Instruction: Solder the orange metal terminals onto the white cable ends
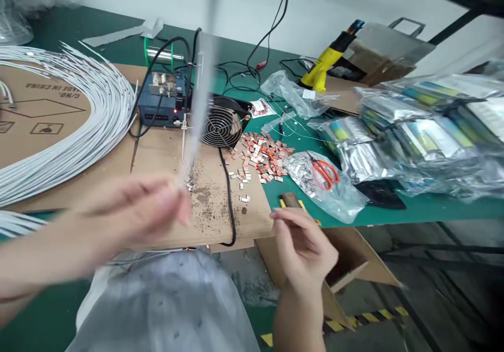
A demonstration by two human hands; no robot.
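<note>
My left hand (153,205), smeared by motion, is closed in a pinch over the cardboard. From its fingertips a long white cable (199,100) rises past the top edge of the view, blurred to a pale streak. My right hand (303,241) is at the cardboard's front right corner, thumb and forefinger pressed together; anything between them is too small to make out. Several small metal tabs with orange parts (263,155) lie in a pile beyond the hands. A soldering station (161,102) with a lit red light stands behind, beside a round black fan (220,123).
A big coil of white cables (106,110) covers the left side. Orange-handled scissors (326,173) rest on a plastic bag of metal parts (303,176). Silvery packs (417,131) and a yellow heat gun (326,60) occupy the right. An open carton (354,252) stands below the table edge.
</note>
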